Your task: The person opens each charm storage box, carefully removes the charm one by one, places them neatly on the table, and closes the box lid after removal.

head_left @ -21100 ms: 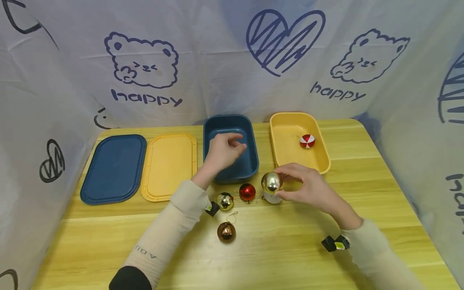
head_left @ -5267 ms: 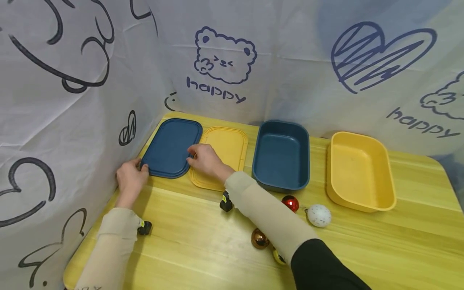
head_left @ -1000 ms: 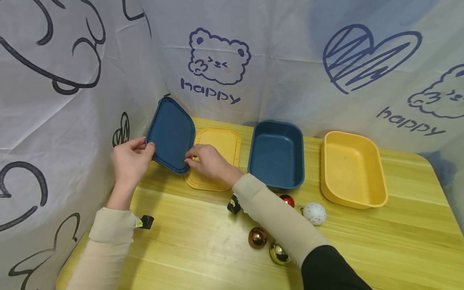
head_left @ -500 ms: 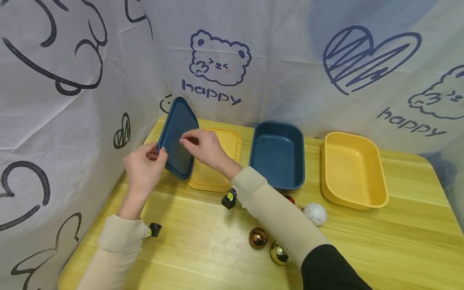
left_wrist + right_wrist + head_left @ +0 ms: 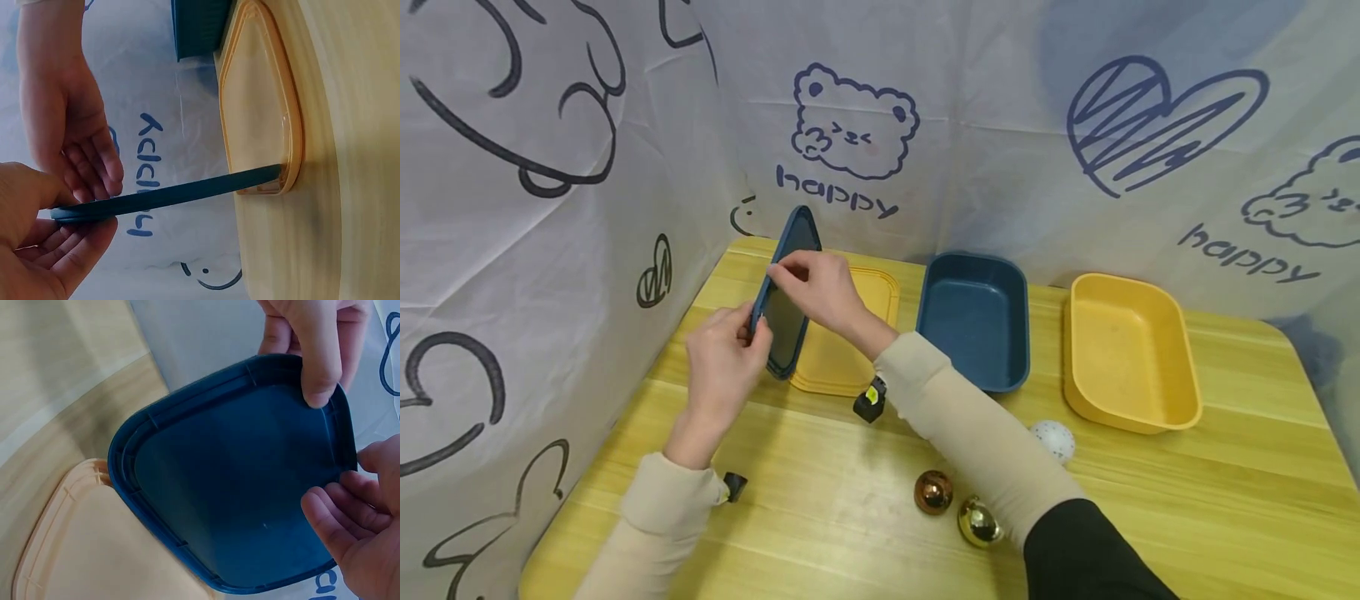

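A dark blue rectangular lid [image 5: 786, 325] stands steeply tilted on its edge, with its low end over the yellow lid [image 5: 838, 367]. My left hand [image 5: 726, 358] pinches the near side of its rim, thumb on the grooved face in the right wrist view. At the same rim, farther along, my right hand [image 5: 823, 292] holds on with thumb and fingertips; in the right wrist view its fingers [image 5: 331, 519] lie across the grooved face. The left wrist view shows the blue lid [image 5: 181, 195] edge-on between both hands.
A deep blue box [image 5: 973, 329] and a yellow box [image 5: 1135, 358] stand to the right. Copper [image 5: 933, 492], gold [image 5: 979, 522] and speckled white [image 5: 1054, 440] ball ornaments lie near my right forearm. White printed cloth [image 5: 1015, 167] hangs behind and at the left.
Since lying flat, the blue lid has been lifted and turned nearly edge-on, moving right. My right hand has shifted up to its rim. Earlier, ornaments were handled; the red one is now hidden.
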`<action>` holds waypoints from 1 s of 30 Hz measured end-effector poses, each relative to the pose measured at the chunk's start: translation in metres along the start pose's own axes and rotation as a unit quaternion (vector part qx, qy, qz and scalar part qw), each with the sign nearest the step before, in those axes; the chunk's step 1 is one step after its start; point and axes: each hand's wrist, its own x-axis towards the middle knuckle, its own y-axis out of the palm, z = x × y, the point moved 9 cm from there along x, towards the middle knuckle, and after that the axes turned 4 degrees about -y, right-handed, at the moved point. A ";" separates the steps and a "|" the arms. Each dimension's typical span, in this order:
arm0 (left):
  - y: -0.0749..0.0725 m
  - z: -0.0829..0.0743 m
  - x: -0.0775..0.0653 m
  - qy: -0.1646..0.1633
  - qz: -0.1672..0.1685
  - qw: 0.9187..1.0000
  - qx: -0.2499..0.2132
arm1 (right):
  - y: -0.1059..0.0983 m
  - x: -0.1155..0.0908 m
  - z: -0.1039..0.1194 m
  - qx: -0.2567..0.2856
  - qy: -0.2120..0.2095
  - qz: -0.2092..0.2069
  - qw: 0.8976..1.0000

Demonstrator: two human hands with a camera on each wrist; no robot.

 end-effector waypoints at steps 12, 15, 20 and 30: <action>0.006 -0.014 -0.008 0.025 0.007 1.000 0.012 | -0.002 -0.004 0.002 -0.011 0.039 -0.025 0.999; 0.007 -0.014 -0.008 0.026 0.008 1.000 0.010 | -0.003 -0.005 0.000 -0.010 0.047 -0.028 0.998; 0.008 -0.015 -0.009 0.028 0.008 1.000 0.008 | -0.004 -0.006 -0.002 -0.006 0.052 -0.036 0.998; 0.010 -0.015 -0.011 0.024 0.010 1.000 -0.010 | -0.007 -0.012 -0.008 0.034 0.071 -0.075 0.994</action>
